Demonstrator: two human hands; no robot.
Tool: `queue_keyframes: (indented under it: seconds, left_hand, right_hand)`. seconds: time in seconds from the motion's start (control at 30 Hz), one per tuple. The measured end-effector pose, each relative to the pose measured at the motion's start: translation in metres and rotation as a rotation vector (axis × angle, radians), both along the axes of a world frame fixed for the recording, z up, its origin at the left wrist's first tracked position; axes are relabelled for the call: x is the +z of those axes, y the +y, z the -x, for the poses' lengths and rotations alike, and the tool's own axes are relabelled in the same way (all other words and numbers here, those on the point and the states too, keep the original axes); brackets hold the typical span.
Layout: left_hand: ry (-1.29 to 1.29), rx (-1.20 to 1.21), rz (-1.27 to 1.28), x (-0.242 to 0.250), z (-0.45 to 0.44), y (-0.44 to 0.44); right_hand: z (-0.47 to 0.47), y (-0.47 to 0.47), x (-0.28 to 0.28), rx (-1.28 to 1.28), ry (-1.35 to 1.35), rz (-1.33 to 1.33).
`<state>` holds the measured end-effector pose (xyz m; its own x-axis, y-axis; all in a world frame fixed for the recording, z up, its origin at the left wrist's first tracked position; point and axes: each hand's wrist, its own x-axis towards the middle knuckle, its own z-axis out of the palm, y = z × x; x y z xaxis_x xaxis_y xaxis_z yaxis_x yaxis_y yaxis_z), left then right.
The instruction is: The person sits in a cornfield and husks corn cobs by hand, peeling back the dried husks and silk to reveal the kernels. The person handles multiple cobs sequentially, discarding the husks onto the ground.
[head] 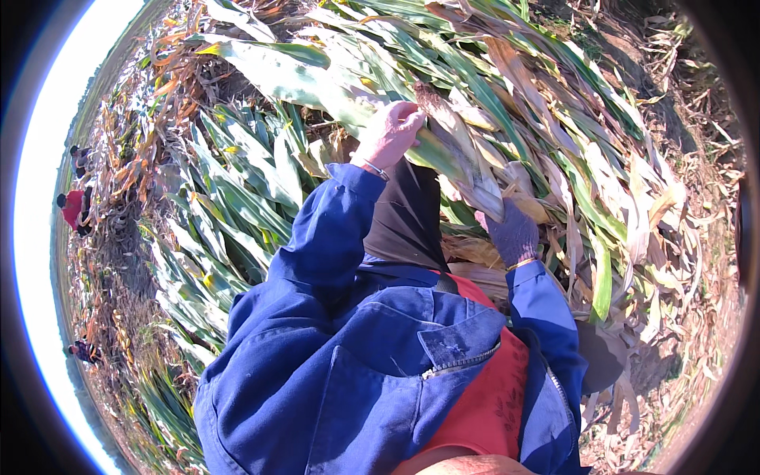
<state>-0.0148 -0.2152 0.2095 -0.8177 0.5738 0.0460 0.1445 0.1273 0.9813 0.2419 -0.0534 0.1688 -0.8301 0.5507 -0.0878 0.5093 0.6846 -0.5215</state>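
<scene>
An ear of corn in its husk point(460, 139), with dry brown silk at its upper end, lies slanted in front of me. My left hand point(392, 132), bare with a thin band at the wrist, is at the silk end, thumb and forefinger pinched on the edge of the husk; what lies under the fingers is partly hidden. My right hand point(513, 231), in a purple knitted glove, grips the lower end of the ear. A broad green corn leaf point(285, 74) runs behind my left hand. Dark cloth point(409, 214) shows below it.
Cut corn stalks with green and drying leaves point(237, 184) are heaped ahead and to the left. More dry leaves point(641, 208) lie at the right over soil. Far left, a person in red point(74, 209) and other people point(83, 351) are in the field.
</scene>
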Motion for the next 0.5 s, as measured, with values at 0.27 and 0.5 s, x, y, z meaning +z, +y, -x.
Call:
queue_keyframes:
  seconds: [0.27, 0.5]
  left_hand:
    - [-0.053, -0.082, 0.085, 0.013, 0.008, 0.014]
    - [0.335, 0.133, 0.221, 0.019, -0.012, 0.019]
  right_hand:
    - [-0.005, -0.006, -0.023, -0.029, 0.03, -0.191]
    - [-0.009, -0.013, -0.028, -0.068, 0.083, -0.252]
